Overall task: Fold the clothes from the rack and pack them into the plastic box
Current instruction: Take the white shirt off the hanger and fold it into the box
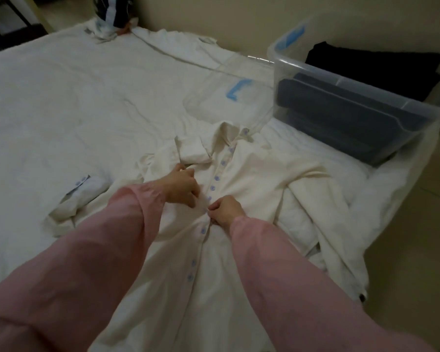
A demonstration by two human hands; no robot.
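Note:
A cream long-sleeved shirt (259,174) with pale blue buttons lies face up on the white bed, collar pointing away from me. My left hand (182,185) pinches the shirt's front just left of the button strip. My right hand (225,209) pinches the strip at a button near mid-chest. Both arms wear pink sleeves. The clear plastic box (366,97) stands on the bed's far right corner, with dark folded clothes (346,115) inside.
The box's clear lid (229,97) with a blue latch lies flat on the bed behind the shirt. Another white garment (188,44) is spread along the bed's far edge. Some striped fabric (114,11) sits at the far end. The bed's right edge drops to the floor (404,250).

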